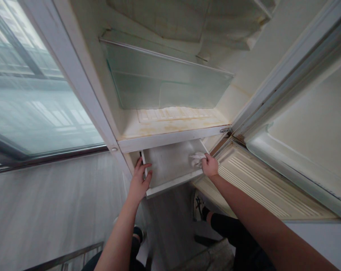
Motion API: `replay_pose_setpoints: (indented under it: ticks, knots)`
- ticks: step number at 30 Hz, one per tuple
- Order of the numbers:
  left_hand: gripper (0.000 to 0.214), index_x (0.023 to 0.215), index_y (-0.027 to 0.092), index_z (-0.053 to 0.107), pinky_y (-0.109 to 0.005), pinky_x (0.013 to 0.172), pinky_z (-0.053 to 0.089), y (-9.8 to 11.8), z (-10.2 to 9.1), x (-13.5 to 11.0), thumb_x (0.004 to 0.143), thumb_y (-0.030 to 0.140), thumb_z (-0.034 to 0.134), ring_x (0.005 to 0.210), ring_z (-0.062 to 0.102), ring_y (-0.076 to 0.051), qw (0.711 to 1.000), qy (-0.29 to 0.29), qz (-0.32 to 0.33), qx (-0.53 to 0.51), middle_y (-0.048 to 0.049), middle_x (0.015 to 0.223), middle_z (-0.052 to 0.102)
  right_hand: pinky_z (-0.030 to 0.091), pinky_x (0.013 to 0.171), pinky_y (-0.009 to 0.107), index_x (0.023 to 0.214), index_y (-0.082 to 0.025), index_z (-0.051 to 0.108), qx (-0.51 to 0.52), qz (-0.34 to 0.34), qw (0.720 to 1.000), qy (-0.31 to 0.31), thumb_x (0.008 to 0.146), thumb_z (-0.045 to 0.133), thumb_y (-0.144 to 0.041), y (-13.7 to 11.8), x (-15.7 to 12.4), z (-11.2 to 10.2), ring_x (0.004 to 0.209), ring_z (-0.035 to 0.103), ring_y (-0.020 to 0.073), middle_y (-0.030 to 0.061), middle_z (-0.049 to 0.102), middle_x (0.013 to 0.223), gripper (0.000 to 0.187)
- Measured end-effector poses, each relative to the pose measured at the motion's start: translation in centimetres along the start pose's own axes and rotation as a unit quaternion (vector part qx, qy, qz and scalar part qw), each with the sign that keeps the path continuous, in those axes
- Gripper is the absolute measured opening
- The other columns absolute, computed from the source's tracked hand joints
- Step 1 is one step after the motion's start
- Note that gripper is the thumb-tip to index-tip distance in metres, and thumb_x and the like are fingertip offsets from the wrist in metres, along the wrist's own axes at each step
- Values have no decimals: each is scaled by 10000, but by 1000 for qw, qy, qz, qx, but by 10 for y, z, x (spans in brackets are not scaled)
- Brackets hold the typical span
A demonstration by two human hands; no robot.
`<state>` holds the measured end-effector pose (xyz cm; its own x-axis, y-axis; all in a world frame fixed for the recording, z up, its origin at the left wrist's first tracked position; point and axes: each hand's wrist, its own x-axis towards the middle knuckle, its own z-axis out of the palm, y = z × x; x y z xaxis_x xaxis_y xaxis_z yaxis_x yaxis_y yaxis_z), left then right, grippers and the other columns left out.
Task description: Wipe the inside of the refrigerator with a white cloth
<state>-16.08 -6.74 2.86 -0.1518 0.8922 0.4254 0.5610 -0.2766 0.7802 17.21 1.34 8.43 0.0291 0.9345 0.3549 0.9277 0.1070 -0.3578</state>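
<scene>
"Drawer (170,162) details, pls?"

"White, shallow, approx. rectangular, dull grayish bottom. Sticks partway out of fridge's lower compt., below white crossbar (170,138)."

"Hands?"

"L hand (140,178) has fingers spread at its L wall; R hand (210,165) is pressed together on crumpled white cloth (197,159) by its R wall."

"Nearby?"

"Tilted glass shelf (170,84) above, over yellow-stained ledge (170,127). Lower door (260,184), w/ ribbed liner, stands open on R; R forearm (243,199) crosses in front."

"Hard to see?"

"Drawer's back end's hidden under crossbar. R fingertips partly lost behind cloth. Window (31,101) is blurry, stool (210,258) cut off at btm."
</scene>
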Motion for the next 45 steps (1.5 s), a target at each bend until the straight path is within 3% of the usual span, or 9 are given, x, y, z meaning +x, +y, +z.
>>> replay_pose_setpoints:
  ticks: [34,45]
  knots:
    - [267,1168,217,589,-552,1192,288,1,-1,0,950,332,487,1492,289,-290,1000,-5,7,11,-147,1578,337,177,610,293,680,-202,488,6,5,1000,-1,818,365,-324,-3,0,-2,598,380,151,11,451,586,221]
    - [256,1157,225,582,-554,1196,277,4,-3,0,945,337,491,1495,280,-286,1000,-6,6,6,-139,1568,348,201,605,284,714,-194,548,0,1,1000,-2,837,367,-315,-1,0,-2,612,414,155,18,495,604,250]
